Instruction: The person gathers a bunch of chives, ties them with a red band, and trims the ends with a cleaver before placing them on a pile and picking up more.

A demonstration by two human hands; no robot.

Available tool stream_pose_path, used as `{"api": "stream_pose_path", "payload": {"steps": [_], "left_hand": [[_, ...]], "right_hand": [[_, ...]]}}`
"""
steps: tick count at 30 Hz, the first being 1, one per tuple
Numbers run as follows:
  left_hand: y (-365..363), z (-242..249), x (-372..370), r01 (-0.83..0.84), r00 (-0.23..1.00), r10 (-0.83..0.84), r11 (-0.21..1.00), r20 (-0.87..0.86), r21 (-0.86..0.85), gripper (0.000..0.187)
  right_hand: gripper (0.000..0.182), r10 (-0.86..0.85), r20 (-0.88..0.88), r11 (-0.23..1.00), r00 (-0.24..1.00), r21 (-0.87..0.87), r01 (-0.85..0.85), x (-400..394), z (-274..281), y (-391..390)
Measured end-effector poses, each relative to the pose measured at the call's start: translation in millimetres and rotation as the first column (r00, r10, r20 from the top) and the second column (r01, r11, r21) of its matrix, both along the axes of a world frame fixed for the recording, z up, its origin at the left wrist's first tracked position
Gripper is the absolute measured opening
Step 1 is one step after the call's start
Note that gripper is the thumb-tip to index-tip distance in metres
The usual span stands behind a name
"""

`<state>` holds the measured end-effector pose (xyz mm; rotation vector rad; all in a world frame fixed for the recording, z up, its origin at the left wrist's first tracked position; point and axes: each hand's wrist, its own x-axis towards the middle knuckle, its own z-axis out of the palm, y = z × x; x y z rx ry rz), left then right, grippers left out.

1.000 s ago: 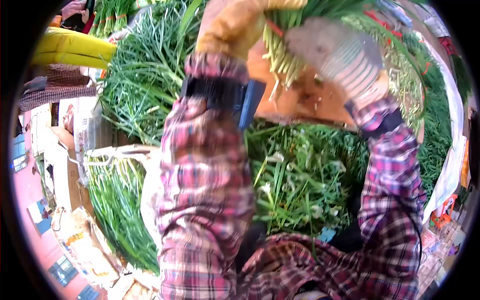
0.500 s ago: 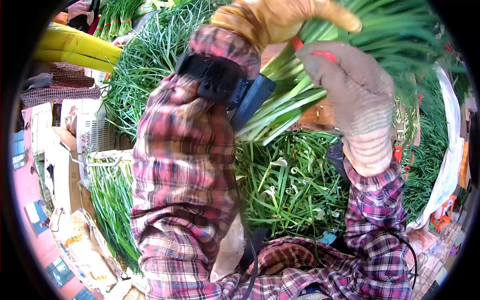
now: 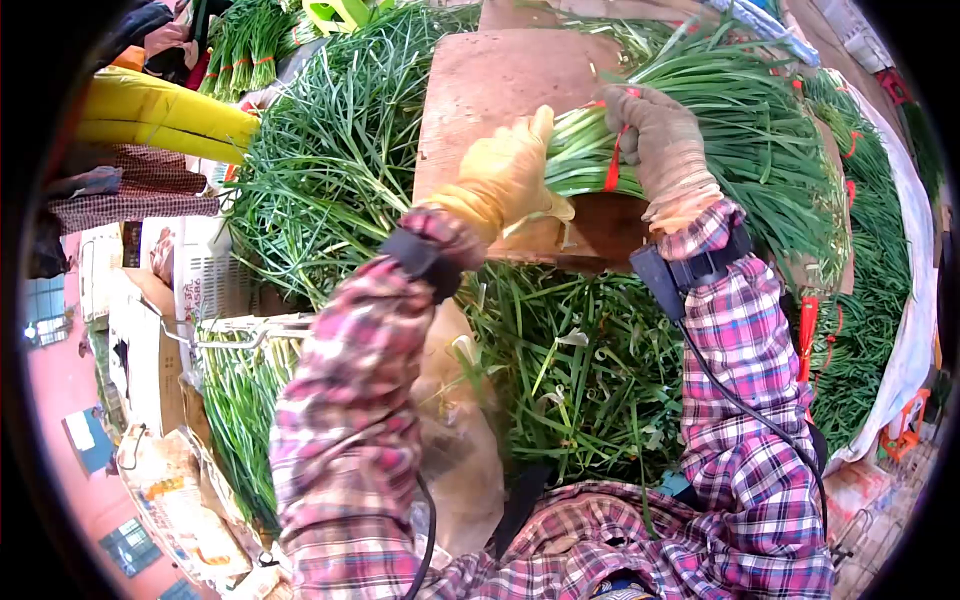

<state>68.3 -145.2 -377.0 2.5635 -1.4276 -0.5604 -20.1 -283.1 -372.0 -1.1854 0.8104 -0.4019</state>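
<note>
A bundle of garlic chives (image 3: 735, 120) lies across the wooden board, pale stem ends to the left and green leaves to the right. My right hand (image 3: 660, 140), in a grey-brown glove, grips it near a red tie (image 3: 613, 165) with a loose tail hanging down. Against the cut stem ends rests my left hand (image 3: 505, 175), in a yellow glove, its thumb and a finger spread to either side. Its palm is turned from view. Below the board is a heap of loose green leaves and trimmings (image 3: 590, 370).
The wooden board (image 3: 500, 80) stands before me. A pile of loose chives (image 3: 340, 140) lies left of it, and tied bunches (image 3: 870, 260) fill the right side. At left are a yellow padded roll (image 3: 165, 112), a cardboard box (image 3: 150, 340) and a white plastic crate (image 3: 215, 275).
The bundle has come down from the raised position onto the board. My left hand has moved from above the bundle to its stem ends; my right hand has shifted forward along with it.
</note>
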Motion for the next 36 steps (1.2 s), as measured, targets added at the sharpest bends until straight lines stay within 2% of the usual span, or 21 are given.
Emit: {"api": "stream_pose_path", "payload": {"steps": [1,2,4,6,8,12,13,14,17,18,19,21,22,24,25,26,28,30,32,33,36], "left_hand": [[2.2,-18.6,-0.7,0.045,0.987,-0.025,0.992,0.161,-0.121,0.1],[-0.1,-19.9,1.8,0.048,0.985,-0.026,0.991,0.169,-0.127,0.1],[-1.7,-14.0,-2.0,-0.024,0.997,0.026,0.999,0.076,-0.024,0.105],[-6.1,1.9,-7.7,-0.021,0.986,0.011,0.998,0.165,0.058,0.108],[-12.7,21.6,-20.1,0.052,0.881,-0.046,0.999,0.47,-0.002,0.108],[-48.7,-33.9,-26.5,-0.072,0.881,0.141,0.983,0.452,-0.168,0.111],[-43.8,-23.6,-26.2,-0.08,0.961,0.132,0.974,0.243,-0.213,0.11],[-42.1,-25.7,-32.0,-0.109,0.96,0.167,0.962,0.225,-0.249,0.108],[-38.5,-32.7,-31.5,-0.091,0.941,0.172,0.957,0.291,-0.274,0.102],[-40.4,-36.8,-26.8,-0.07,0.914,0.135,0.981,0.383,-0.179,0.096],[-42.4,-43.3,-26.2,-0.057,0.884,0.086,0.995,0.46,-0.078,0.09],[-39.3,-27.7,-29.1,-0.085,0.93,0.111,0.992,0.351,-0.089,0.083],[-40.2,-19.2,-26.6,-0.115,0.955,0.142,0.987,0.262,-0.114,0.076],[-42.4,-19.0,-20.7,-0.128,0.938,0.128,0.992,0.321,-0.02,0.065],[-40.9,-15.5,-18.5,-0.116,0.971,0.132,0.989,0.201,-0.092,0.062],[-41.5,-12.4,-15.6,-0.111,0.988,0.126,0.98,0.084,-0.168,0.06],[-43.2,-11.4,-15.0,-0.117,0.984,0.142,0.972,0.109,-0.205,0.055],[-43.2,-23.0,-14.9,-0.119,0.982,0.148,0.965,0.115,-0.233,0.051],[-39.6,-36.2,-7.6,-0.004,0.969,0.081,0.951,0.234,-0.31,0.072],[-41.3,-42.7,-9.1,-0.026,0.964,0.107,0.95,0.244,-0.312,0.069],[-46.2,-33.7,-9.3,-0.081,0.973,0.121,0.976,0.194,-0.204,0.065]], "right_hand": [[0.009,-0.024,0.044,0.996,0.999,0.085,0.02,-1.2,0.1,-1.7],[0.009,-0.025,0.052,0.997,0.998,0.078,0.021,1.7,1.1,-3.4],[0.01,-0.017,-0.03,0.996,0.999,-0.089,0.014,1.7,2.0,-0.2],[0.011,-0.005,-0.038,0.991,0.999,-0.133,0.0,-1.1,6.1,4.1],[0.014,-0.046,-0.076,0.994,0.996,-0.1,0.038,-2.0,10.5,6.8],[0.013,-0.032,-0.085,0.988,0.996,-0.151,0.018,-0.4,9.0,2.3],[0.011,-0.017,-0.069,0.996,0.997,-0.094,0.011,-4.4,7.7,1.2],[0.011,-0.026,-0.072,0.995,0.997,-0.095,0.019,-7.7,5.7,1.0],[0.011,0.065,0.056,0.952,0.996,-0.301,-0.045,-13.2,0.0,10.7],[0.011,0.066,0.062,0.953,0.996,-0.3,-0.045,-9.2,-0.8,9.2],[0.012,0.135,0.069,0.792,0.988,-0.607,-0.066,-7.1,-3.5,8.4],[0.014,0.258,-0.005,0.226,0.966,-0.972,-0.065,-8.2,-13.4,8.5],[0.014,0.255,-0.006,0.228,0.967,-0.972,-0.066,-3.6,-15.1,4.4],[0.016,0.127,-0.194,0.441,0.973,-0.868,-0.23,9.0,-15.2,-2.0],[0.016,0.172,-0.116,0.795,0.978,-0.57,-0.207,2.9,6.5,3.2],[0.016,0.172,-0.111,0.795,0.979,-0.572,-0.205,-5.5,18.4,2.7],[0.027,0.196,-0.135,0.908,0.971,-0.35,-0.232,-22.6,30.2,-3.0],[0.023,0.272,-0.021,0.903,0.962,-0.34,-0.263,-32.4,3.3,-2.2],[0.018,0.382,-0.165,0.524,0.909,-0.772,-0.36,-36.2,-11.1,-1.1],[0.018,0.375,-0.16,0.526,0.913,-0.774,-0.352,-39.3,-13.4,-4.5],[0.016,0.251,-0.397,0.146,0.883,-0.886,-0.44,-43.8,-2.1,-7.1]]}}
